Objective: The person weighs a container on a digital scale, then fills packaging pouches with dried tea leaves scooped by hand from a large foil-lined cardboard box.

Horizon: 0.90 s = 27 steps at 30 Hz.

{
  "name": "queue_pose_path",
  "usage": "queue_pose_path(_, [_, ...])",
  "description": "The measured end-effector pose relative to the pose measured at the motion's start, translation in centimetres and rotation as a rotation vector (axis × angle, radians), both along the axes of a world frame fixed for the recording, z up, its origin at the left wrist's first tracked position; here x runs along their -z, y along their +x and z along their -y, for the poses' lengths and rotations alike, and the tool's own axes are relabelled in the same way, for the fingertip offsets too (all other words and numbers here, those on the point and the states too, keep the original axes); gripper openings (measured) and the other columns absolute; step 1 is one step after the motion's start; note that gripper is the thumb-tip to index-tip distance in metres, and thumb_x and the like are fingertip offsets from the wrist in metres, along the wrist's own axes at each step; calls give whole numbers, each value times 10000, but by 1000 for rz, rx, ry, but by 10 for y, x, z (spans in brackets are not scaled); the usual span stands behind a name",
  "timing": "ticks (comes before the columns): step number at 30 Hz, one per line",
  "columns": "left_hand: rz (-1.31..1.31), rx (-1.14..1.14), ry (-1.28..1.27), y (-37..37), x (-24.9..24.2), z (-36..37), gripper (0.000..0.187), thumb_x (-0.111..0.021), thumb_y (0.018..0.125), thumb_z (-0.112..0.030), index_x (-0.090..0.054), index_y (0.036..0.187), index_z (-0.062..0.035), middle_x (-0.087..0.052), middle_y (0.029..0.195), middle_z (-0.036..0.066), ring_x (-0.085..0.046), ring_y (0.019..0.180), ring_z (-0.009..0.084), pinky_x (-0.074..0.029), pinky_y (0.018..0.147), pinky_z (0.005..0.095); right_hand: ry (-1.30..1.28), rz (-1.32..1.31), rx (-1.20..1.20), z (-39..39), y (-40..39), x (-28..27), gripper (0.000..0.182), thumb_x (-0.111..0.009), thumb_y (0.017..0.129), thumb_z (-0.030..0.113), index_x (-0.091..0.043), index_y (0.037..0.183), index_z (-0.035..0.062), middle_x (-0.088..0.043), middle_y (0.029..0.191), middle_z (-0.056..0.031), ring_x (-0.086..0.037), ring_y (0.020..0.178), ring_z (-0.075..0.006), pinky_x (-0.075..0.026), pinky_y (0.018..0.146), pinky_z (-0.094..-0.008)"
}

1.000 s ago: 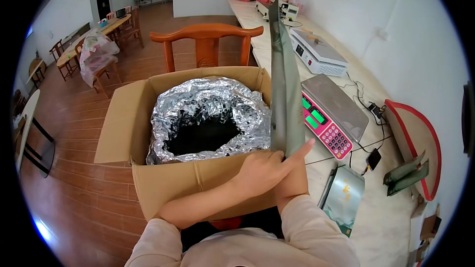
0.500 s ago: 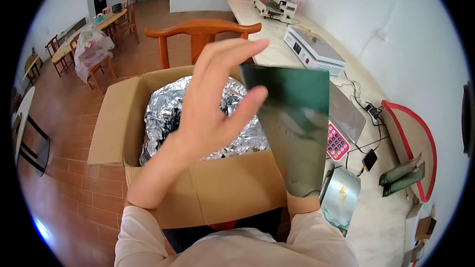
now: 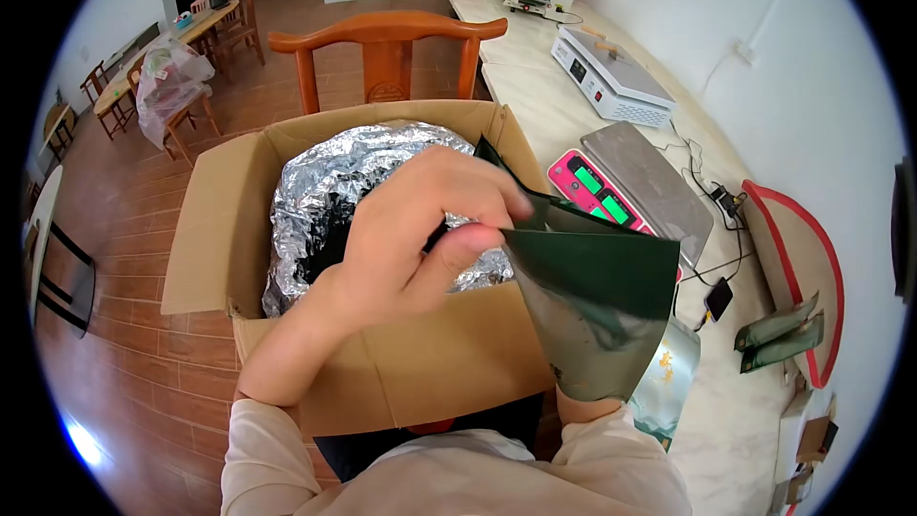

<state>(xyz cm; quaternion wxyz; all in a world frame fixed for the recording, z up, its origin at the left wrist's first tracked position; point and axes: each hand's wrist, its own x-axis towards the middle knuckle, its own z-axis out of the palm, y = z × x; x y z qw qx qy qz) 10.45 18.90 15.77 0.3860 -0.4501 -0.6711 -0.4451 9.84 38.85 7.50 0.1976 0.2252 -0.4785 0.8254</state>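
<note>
My left hand [image 3: 411, 234] is over the cardboard box, thumb and fingers closed on the left edge of a dark green pouch [image 3: 602, 296]. The pouch's mouth gapes at the top. From behind and below, my right hand [image 3: 585, 410] supports the pouch; only the wrist shows, with the fingers hidden by it. The cardboard box [image 3: 411, 363] stands open in front of me. Inside it, a crumpled silver foil liner [image 3: 320, 167] surrounds dark loose contents [image 3: 330, 239]. Beside the pouch sits a pink scale [image 3: 592, 186] with lit green displays and a metal plate.
A pale green pouch [image 3: 669, 382] lies on the right-hand table [image 3: 731, 430]. Two narrow green packets [image 3: 781, 334] rest by a red-edged tray [image 3: 788, 263]. A phone [image 3: 719, 299], cables and a white machine [image 3: 611, 76] are further along. A wooden chair [image 3: 387, 53] stands behind the box.
My left hand has gone from spread fingers to a pinch on the pouch's edge. The pouch has moved lower and right, its mouth now open, and the scale's displays have come into view.
</note>
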Motion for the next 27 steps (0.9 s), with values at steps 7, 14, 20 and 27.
queue_pose_path(7, [93,-31,163,-16,8,1,203,-450,938,-227,-530,920,-41,-623,975,105,-550,844,237,-418,778,324,14,-10,1,-4,-7,-2,295,-490,896,117,-493,1172,10,-575,1073,-157,-538,1027,-269,-432,877,-365])
queue_pose_path(14, [631,306,118,-17,-32,44,168,-583,880,-165,-642,926,-14,-630,903,83,-545,730,148,-428,659,264,39,-9,-1,-4,-13,-5,295,-488,896,114,-494,1171,8,-574,1075,-161,-538,1028,-275,-431,878,-366])
queue_pose_path(20, [547,252,-398,-13,-35,46,254,-768,622,14,-691,862,-14,-652,761,82,-594,710,172,-461,616,288,50,-15,-4,-2,-12,-2,294,-487,896,112,-494,1170,6,-573,1076,-164,-537,1028,-279,-430,879,-367])
queue_pose_path(27, [615,49,-265,0,-26,36,129,-729,677,20,-627,743,-22,-604,726,55,-580,699,137,-445,579,225,69,-30,6,-5,-9,-3,294,-485,895,109,-494,1169,4,-573,1078,-169,-536,1029,-285,-429,880,-368])
